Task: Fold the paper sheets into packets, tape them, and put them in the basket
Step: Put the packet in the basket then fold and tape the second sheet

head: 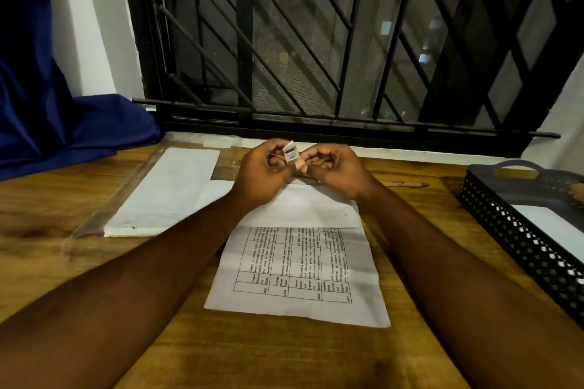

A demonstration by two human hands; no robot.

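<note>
Packet (292, 155) pinched between curled left hand (265, 174) and right hand (335, 172).

- Only the upper part of the folded packet (291, 153) shows. The pinching fingers of the left hand (262, 174) and right hand (338, 172) cover the rest, and its print is too small to read.
- The basket (518, 240), at the surface's right edge, is cut off by the picture's edge.
- The table text on the printed sheet (297, 265) is too blurred to read.
- The pen (407, 184) is partly hidden behind the right wrist.
</note>
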